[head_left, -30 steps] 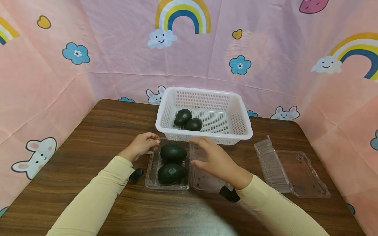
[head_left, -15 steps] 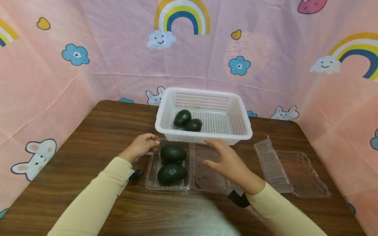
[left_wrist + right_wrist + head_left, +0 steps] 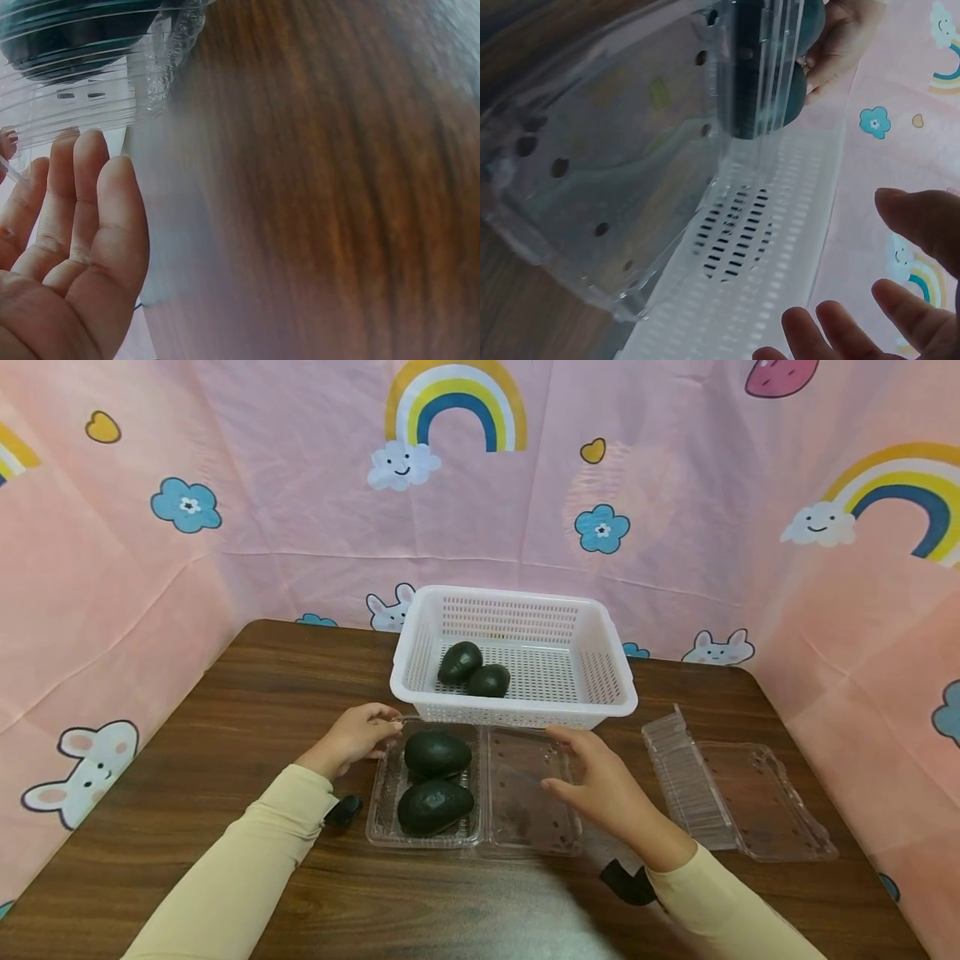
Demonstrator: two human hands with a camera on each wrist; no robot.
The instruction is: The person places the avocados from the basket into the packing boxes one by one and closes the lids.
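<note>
On the table stands a clear plastic clamshell (image 3: 378,806), folded open. Two dark green avocados, a far one (image 3: 437,754) and a near one (image 3: 436,807), lie in its left half. My left hand (image 3: 352,739) pinches the far left corner of that half between thumb and finger. In the left wrist view, the other fingers (image 3: 86,195) extend beside its ribbed side wall. Over the right edge of the clamshell's lid (image 3: 525,793) hovers my right hand (image 3: 611,789), its thumb and fingers spread and holding nothing. In the right wrist view, the fingers (image 3: 810,334) are apart from the lid.
Behind the clamshell is a white slotted basket (image 3: 517,708) with two more avocados (image 3: 460,663) at its left. To the right lies a stack of clear clamshells (image 3: 690,777), opened flat. A patterned cloth (image 3: 487,518) surrounds the table (image 3: 225,718).
My right hand has moved right, from the clamshell's middle hinge to the lid's right edge. The lid now lies in fuller view. The left hand stays at its corner.
</note>
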